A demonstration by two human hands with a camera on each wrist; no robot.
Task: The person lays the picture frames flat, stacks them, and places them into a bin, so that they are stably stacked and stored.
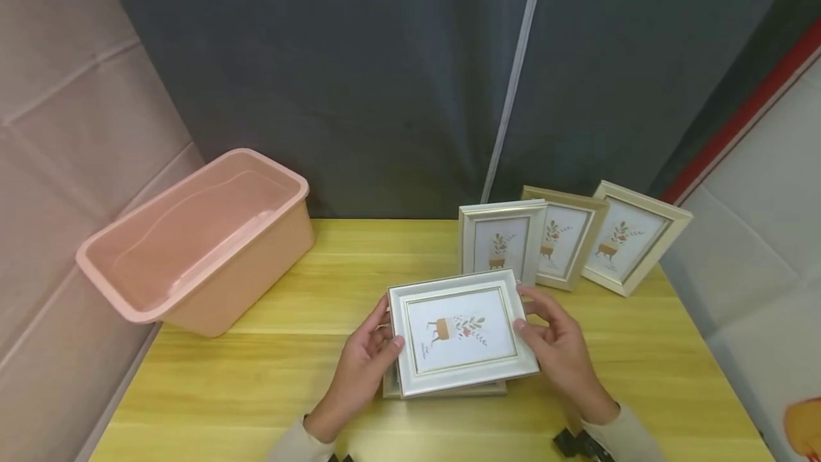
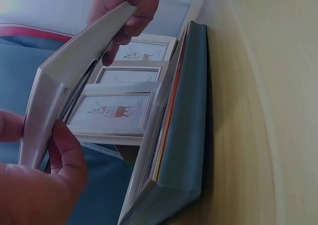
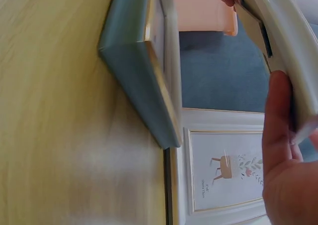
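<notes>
I have left hand [image 1: 361, 363] and right hand [image 1: 556, 349] pinching the white frame [image 1: 463, 334] — long axis hand-to-hand, print's [image 1: 471, 328] top toward right hand — smooth, rectangular, gold-lined.

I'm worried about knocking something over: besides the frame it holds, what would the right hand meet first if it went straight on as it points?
Probably the white standing frame, leftmost of the three in the head view, beyond the right hand and the held frame; the depth between them is unclear.
</notes>
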